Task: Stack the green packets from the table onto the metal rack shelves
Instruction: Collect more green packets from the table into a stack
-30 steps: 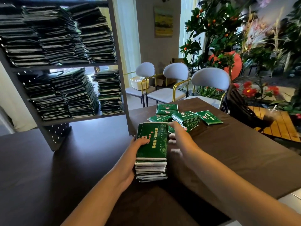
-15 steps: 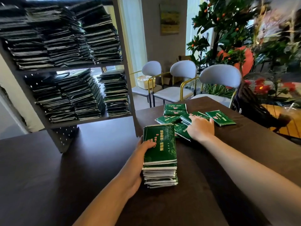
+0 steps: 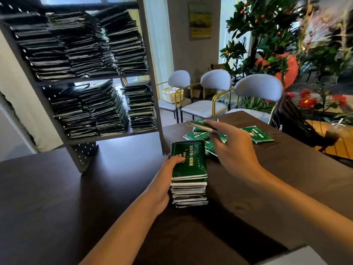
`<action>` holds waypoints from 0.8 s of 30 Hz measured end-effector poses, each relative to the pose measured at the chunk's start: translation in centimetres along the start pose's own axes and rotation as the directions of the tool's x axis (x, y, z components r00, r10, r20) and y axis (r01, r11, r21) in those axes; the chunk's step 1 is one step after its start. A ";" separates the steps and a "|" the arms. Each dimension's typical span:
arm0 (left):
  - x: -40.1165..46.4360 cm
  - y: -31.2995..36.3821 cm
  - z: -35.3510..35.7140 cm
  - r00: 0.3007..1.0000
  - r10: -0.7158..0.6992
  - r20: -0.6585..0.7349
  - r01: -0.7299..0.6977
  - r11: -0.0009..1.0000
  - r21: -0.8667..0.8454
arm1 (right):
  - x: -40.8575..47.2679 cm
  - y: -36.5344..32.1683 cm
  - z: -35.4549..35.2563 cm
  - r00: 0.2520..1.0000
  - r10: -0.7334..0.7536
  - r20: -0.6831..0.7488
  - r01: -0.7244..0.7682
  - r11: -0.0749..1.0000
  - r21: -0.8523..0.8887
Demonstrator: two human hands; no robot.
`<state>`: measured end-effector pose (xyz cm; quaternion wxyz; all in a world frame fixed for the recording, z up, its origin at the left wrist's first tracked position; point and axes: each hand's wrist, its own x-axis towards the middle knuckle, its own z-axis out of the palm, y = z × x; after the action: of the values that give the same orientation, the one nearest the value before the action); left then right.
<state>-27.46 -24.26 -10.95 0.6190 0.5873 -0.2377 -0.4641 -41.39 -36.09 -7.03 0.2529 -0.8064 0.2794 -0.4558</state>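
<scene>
**Right hand lifts a packet above the loose pile, left hand steadies the stack**

The left hand [image 3: 164, 180] is wrapped round the left side of the stack of green packets [image 3: 189, 175], thumb hooked over the top packet's left edge, fingers out of sight behind the pile. That stack stands on the dark table [image 3: 76, 197], well in from the near edge and just short of the loose packets [image 3: 198, 135] scattered toward the far edge. The right hand [image 3: 232, 148] is up off the surface, pinching a single packet [image 3: 206, 128] that shows nearly edge-on and smeared with motion blur; its print cannot be read. One more packet [image 3: 257, 133] lies flat by itself, out toward the far right edge.

Plenty of bare tabletop on the left, between the stack and the metal rack [image 3: 150, 73], whose foot sits on the table's far side. Both visible shelves are already crowded with dark piles of packets [image 3: 91, 46]; the lower right pile [image 3: 141, 108] stops short of the shelf above, leaving a gap. The rack's top and left side run out of frame.

Past the table's far edge stand three pale chairs [image 3: 257, 90], with a dark bag [image 3: 294, 123] hanging by the nearest one. The right hand hides part of the loose pile, so a count there is not possible.
</scene>
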 end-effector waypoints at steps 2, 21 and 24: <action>-0.2 0.0 0.0 1.000 0.022 0.000 -0.022 1.000 0.009 | -1.3 -1.3 -0.3 0.989 -0.073 0.126 0.076 0.997 -0.019; 0.3 -0.1 -0.7 0.997 0.053 0.059 -0.055 0.998 0.040 | 1.0 7.4 2.6 0.888 0.326 0.325 -0.153 0.875 -0.460; 0.2 -0.1 -0.7 0.996 0.058 0.074 -0.060 0.998 0.036 | 0.9 10.6 4.3 0.814 0.419 0.402 -0.077 0.764 -0.640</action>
<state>-26.81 -24.05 -11.22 0.6119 0.5744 -0.2865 -0.4622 -39.53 -43.68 -15.50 0.1126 -0.8898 0.4370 -0.0679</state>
